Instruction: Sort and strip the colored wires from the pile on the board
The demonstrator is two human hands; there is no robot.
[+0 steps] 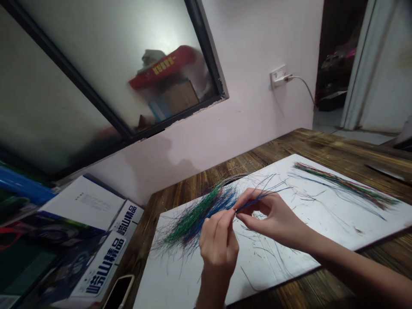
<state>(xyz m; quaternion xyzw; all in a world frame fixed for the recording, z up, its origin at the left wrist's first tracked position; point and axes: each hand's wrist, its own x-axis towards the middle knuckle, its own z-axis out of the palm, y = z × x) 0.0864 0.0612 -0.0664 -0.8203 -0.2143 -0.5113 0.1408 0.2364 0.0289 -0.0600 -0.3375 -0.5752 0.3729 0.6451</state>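
Boxes (102,267), phone (119,292) beside board (174,274), strand pile (197,214) beyond left hand (220,238)

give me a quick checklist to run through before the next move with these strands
1. Right hand has a grip on the blue strands: ok, they lie between its thumb and fingers.
2. Left hand has its own hold on them: cannot tell, its fingertips meet the right hand's and hide the spot.
3. Free ends of the held strands lined up: not ok, they fan out.
4. Green and blue pile apart from the long mixed bundle: ok, they lie toward opposite ends of the board.
5. White board free of stray strands: not ok, loose ones lie scattered.
6. Phone off the board: ok, it lies beside it.
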